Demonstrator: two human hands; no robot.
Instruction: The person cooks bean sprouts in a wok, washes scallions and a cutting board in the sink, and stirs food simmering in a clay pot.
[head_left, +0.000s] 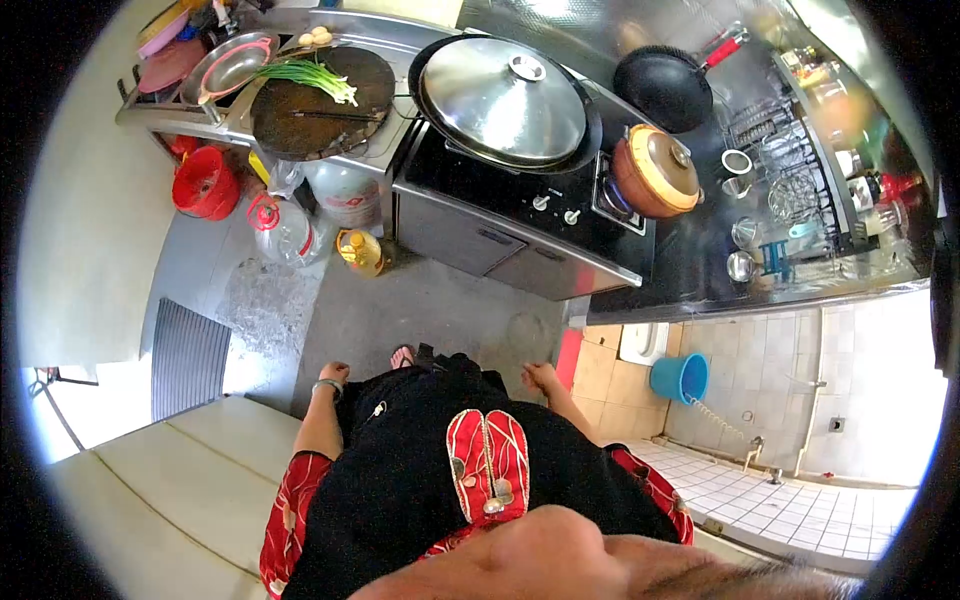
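Note:
My left hand [334, 374], with a bracelet at the wrist, hangs beside my black apron [410, 430], fingers curled; whether it holds anything is too small to tell. On the other side of the apron is my right hand [540, 376], its fingers bent loosely, their grip unclear. Both hands are well away from the counter. Ahead, a wok with a domed metal lid [505, 100] sits on the black stove [470, 190]. A brown clay pot [655, 172] stands over a lit burner. Green onions [310, 78] lie on the round chopping board [322, 125].
A black frying pan [662, 88] with a red handle lies behind the clay pot. On the floor at the left are a red bucket [205, 184], a large clear bottle [285, 235] and a yellow oil jug [360, 252]. A blue bucket [680, 378] stands at the right.

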